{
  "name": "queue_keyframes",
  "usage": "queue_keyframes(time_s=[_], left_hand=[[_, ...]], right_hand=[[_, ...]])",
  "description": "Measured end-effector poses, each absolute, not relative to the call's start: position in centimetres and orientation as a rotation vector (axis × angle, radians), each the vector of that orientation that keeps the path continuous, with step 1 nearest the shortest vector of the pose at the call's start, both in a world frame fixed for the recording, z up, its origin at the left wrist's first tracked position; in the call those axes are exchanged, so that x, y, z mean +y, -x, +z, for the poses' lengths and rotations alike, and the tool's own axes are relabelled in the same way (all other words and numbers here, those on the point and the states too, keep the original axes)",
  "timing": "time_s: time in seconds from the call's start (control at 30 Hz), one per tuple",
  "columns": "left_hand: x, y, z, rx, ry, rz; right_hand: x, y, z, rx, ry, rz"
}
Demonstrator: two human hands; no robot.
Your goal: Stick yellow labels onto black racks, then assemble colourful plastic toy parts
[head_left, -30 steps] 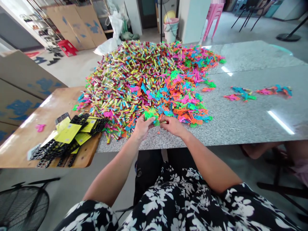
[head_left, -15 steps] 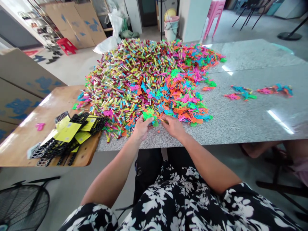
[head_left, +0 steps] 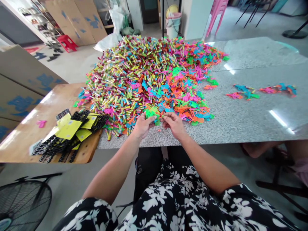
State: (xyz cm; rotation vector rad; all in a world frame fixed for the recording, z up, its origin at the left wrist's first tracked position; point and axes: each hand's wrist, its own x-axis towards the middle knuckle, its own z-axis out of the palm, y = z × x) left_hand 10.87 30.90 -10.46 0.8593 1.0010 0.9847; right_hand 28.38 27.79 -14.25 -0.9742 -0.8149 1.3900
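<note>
Close to the table's near edge, my left hand [head_left: 142, 126] pinches a green plastic toy gun [head_left: 152, 113], its fingers closed at the thumb. My right hand [head_left: 174, 124] is beside it, fingertips closed on a small tube [head_left: 163, 116] that is mostly hidden by the fingers. The two hands nearly meet. Just beyond them rises a big heap of small shiny wrapped tubes [head_left: 125, 73], mainly yellow and red. Orange, pink, blue and green toy guns [head_left: 185, 96] cover its right side.
Black plastic grids with yellow cards [head_left: 69, 129] lie on the wooden table [head_left: 14, 141] at left, near a pink toy gun [head_left: 41, 123]. Small clusters of toy guns [head_left: 246, 91] rest on the grey stone tabletop [head_left: 240, 123]. A fan [head_left: 24, 205] stands lower left. Another person's leg [head_left: 257, 149] shows at right.
My right hand's fingers have shifted around the small tube, which now points toward the green toy gun. The left hand stays nearly in place. The whole view has tilted slightly.
</note>
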Motion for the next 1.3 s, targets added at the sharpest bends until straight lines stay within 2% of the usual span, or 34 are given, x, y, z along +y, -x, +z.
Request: queue_keyframes(time_s=[0.2,0.47,0.83,1.03,1.3], left_hand=[[30.9,-10.9,-9.9,0.997,-0.904,0.951],[30.4,-11.2,-9.9,1.055,-0.961,0.964],[30.2,-11.6,-10.7,1.041,-0.916,0.905],[30.2,-11.9,-11.9,0.926,-0.748,0.914],[29.6,-13.9,-13.3,0.990,-0.509,1.034]], right_hand=[[27.7,-28.5,-14.4,-0.796,0.943,1.384],[26.5,-28.9,-14.1,-1.020,0.968,1.197],[25.1,-29.0,-15.0,-1.132,1.123,1.192],[25.0,-31.3,-15.4,-1.192,1.327,0.827],[25.0,-29.5,-16.3,-1.224,1.335,0.497]])
